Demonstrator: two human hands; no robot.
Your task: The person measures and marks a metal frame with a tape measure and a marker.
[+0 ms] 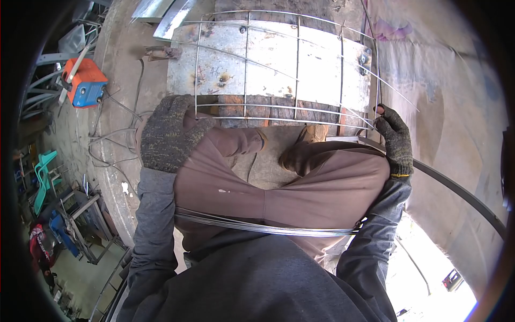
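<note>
A welded wire grid (298, 64) of thin steel rods lies over a pale, spotted metal plate (268, 59) in front of my knees. My left hand (174, 134), in a dark knitted glove, is closed at the grid's near left corner, its fingertips partly hidden. At the near right corner, my right hand (394, 134), gloved with a bare fingertip showing, pinches the rods. A few loose rods lie slantwise across the grid. Across my lap rests a bundle of thin steel rods (268, 228).
An orange and blue machine (86, 86) with cables (115, 139) stands on the left. Bent sheet metal (174, 19) lies at the back left. A dark bar (461, 190) runs along the right. Metal frames (88, 225) and a green plastic item (43, 180) are at lower left.
</note>
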